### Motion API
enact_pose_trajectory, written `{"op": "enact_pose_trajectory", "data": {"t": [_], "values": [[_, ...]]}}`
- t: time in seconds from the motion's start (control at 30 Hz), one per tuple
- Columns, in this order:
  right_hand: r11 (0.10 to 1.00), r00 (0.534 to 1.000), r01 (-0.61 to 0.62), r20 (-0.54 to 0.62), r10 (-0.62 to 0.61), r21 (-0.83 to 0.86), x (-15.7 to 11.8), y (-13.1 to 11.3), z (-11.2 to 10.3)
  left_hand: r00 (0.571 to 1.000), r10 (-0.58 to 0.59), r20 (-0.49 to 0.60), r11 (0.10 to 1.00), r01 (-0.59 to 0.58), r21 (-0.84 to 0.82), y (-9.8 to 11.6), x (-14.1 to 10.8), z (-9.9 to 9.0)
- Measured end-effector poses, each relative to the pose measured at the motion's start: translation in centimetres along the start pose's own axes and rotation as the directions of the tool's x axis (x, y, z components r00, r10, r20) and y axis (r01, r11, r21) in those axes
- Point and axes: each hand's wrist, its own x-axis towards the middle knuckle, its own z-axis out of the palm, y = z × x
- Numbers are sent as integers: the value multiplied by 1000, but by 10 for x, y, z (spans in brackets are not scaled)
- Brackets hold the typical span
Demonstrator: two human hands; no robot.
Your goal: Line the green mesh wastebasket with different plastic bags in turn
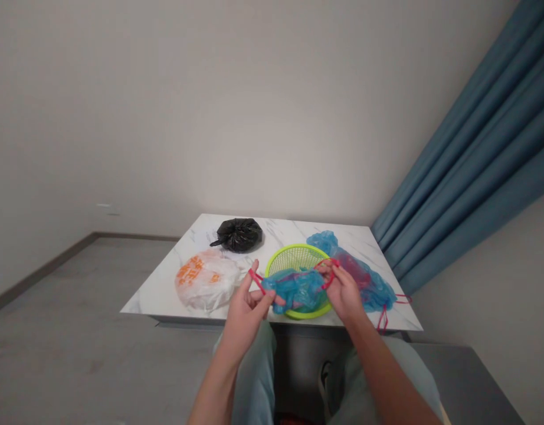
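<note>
A blue translucent drawstring bag is stretched between my two hands over a lime-green plastic basket. Looped round the fingers of my left hand is the bag's red drawstring, and the thumb presses at the bag's left end. My right hand pinches the red drawstring at the other end. The bag hides much of the basket's inside. Just right of the basket lies another blue bag with red drawstrings, something reddish showing through it.
A knotted black plastic bag sits at the back left of the marble-patterned table. In front of it rests a white plastic bag with orange print. Blue curtains hang at the right, and a wall stands behind the table.
</note>
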Motion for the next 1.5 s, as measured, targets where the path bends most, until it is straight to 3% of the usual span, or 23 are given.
{"op": "enact_pose_trajectory", "data": {"t": [0.1,0.17,0.27,0.33,0.4,0.5,0.7,0.87,0.97,1.07,1.13,1.27,1.33,1.5], "values": [[982,992,48,-124,-25,185,12,-27,-22,963,128,-239,969,-173,-179,0,9,-16],[969,990,50,-139,-16,242,15,-41,-34,934,145,-327,887,-269,-375,0,13,-22],[966,993,34,-118,-4,257,13,-52,-41,932,135,-337,760,-316,-568,3,13,-24],[969,996,10,-92,13,245,9,-53,-39,935,142,-325,727,-321,-607,5,11,-22],[970,997,-43,-45,55,239,6,-52,-35,950,157,-271,756,-293,-585,5,10,-20],[960,994,-106,7,108,260,5,-51,-28,967,195,-165,873,-248,-419,0,9,-18],[964,991,4,-131,32,265,13,-49,-36,980,183,-76,979,-189,-77,-15,12,-22],[962,953,149,-292,-79,227,23,-36,-47,938,248,-243,947,-287,-143,-23,17,-21],[977,966,100,-255,-50,190,25,-28,-46,889,283,-361,908,-369,-198,-27,24,-15],[988,972,80,-229,-47,134,24,-21,-39,864,305,-401,893,-405,-194,-24,32,-7],[988,969,91,-240,-58,127,21,-18,-34,859,329,-392,894,-417,-163,-18,38,-3],[985,974,138,-195,-117,101,18,-20,-27,813,475,-337,879,-457,136,1,42,8],[989,978,141,-162,-131,49,17,-23,-26,804,522,-285,853,-483,197,12,42,16],[982,971,161,-161,-175,-95,19,-21,-21,890,444,-106,895,-446,-2,26,41,44]]}}
